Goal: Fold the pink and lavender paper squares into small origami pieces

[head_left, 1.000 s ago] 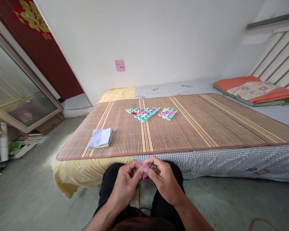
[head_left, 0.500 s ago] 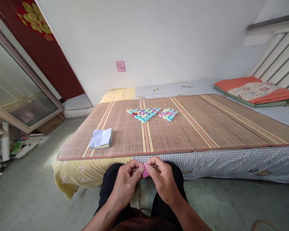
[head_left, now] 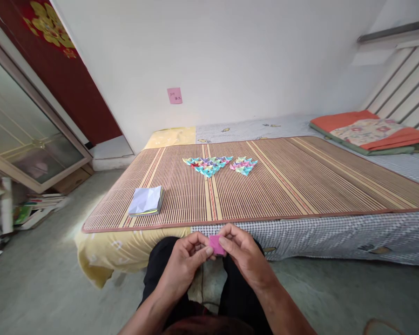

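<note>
Between my two hands, just in front of the bed's near edge, is a small folded piece of pink paper (head_left: 217,245). My left hand (head_left: 190,256) pinches its left side between thumb and fingers. On the right side, my right hand (head_left: 242,251) grips it the same way, the thumb lying over the paper's upper corner. Farther off on the mat lie a large triangular group of coloured folded-paper pieces (head_left: 208,166) and a smaller group (head_left: 244,165) to its right. A stack of square paper (head_left: 145,201), pale sheet on top, rests at the mat's left.
A striped bamboo mat (head_left: 265,195) covers much of the bed, over a checked and yellow sheet (head_left: 108,251). Folded orange bedding (head_left: 373,132) lies at the far right. A pink note (head_left: 175,96) is stuck to the wall. Books (head_left: 38,209) lie on the floor at left.
The pink paper now shows a wider, flatter square face and sits slightly farther right. My right hand has shifted a little right, so my thumbs are farther apart.
</note>
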